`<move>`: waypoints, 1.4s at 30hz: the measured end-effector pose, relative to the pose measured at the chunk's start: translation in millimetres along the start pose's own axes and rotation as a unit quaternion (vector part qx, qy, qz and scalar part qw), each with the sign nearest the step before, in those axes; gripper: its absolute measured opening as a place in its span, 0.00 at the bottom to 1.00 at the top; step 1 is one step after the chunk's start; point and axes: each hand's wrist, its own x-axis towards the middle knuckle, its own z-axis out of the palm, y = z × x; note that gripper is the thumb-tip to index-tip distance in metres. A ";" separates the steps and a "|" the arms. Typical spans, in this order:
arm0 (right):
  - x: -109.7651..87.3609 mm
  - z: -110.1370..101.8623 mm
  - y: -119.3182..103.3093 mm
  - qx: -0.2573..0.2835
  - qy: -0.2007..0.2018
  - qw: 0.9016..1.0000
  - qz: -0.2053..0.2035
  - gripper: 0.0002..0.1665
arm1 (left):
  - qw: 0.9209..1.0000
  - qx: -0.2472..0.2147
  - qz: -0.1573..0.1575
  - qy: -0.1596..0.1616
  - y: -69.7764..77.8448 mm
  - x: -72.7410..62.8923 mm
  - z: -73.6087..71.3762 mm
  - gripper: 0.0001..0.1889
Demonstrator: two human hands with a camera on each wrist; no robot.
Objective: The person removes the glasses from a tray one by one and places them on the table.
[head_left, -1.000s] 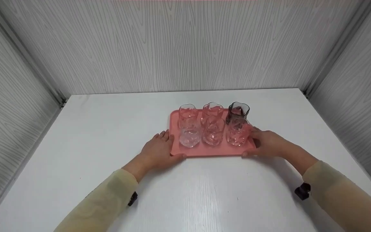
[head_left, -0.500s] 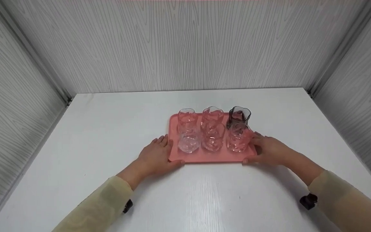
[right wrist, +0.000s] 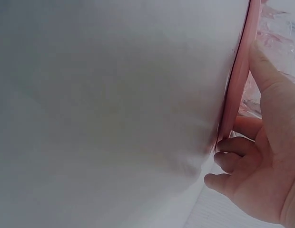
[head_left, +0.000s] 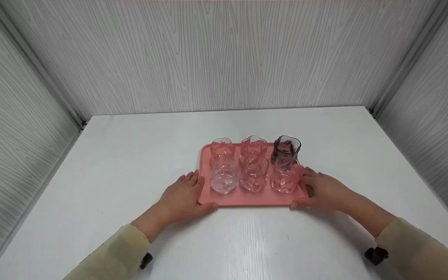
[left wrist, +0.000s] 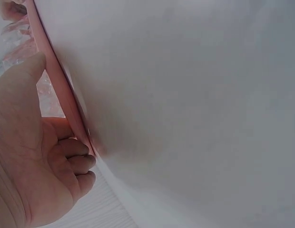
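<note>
A pink rectangular tray (head_left: 247, 200) lies on the white table, carrying two rows of wavy-rimmed glasses. At its back right corner stands a smoky grey glass (head_left: 286, 147); the others, such as the front left glass (head_left: 224, 183), are clear. Pink shows through the front right glass (head_left: 283, 179). My left hand (head_left: 181, 199) grips the tray's near left corner, thumb along the front edge and fingers at the side. Mirroring it, my right hand (head_left: 325, 191) holds the near right corner. In the left wrist view, the lower fingers are curled at the tray's rim (left wrist: 66, 97).
The white tabletop (head_left: 247, 241) stretches around the tray on every side. Behind it rises a wood-grain back wall (head_left: 224, 54), with matching side walls at left and right. A dark wrist device (head_left: 376, 255) sits below the right sleeve.
Both hands and the tray have come nearer to the person, sliding down the head view and slightly left. The glasses moved along with it, keeping their arrangement.
</note>
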 end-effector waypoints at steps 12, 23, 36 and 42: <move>-13.3 5.2 -5.2 0.007 0.005 1.000 -0.005 0.62 | 1.000 0.003 0.012 0.004 1.9 -13.1 2.9 0.53; -16.1 8.0 -4.0 0.010 0.009 1.000 -0.021 0.59 | 1.000 0.010 0.011 0.004 3.4 -20.8 4.0 0.54; -20.4 2.8 -7.6 0.013 0.001 1.000 -0.024 0.60 | 1.000 0.011 0.001 -0.012 5.1 -24.4 1.1 0.54; -21.8 2.3 -6.8 0.019 0.003 0.999 -0.029 0.59 | 1.000 0.002 0.000 -0.009 4.5 -25.3 -1.7 0.54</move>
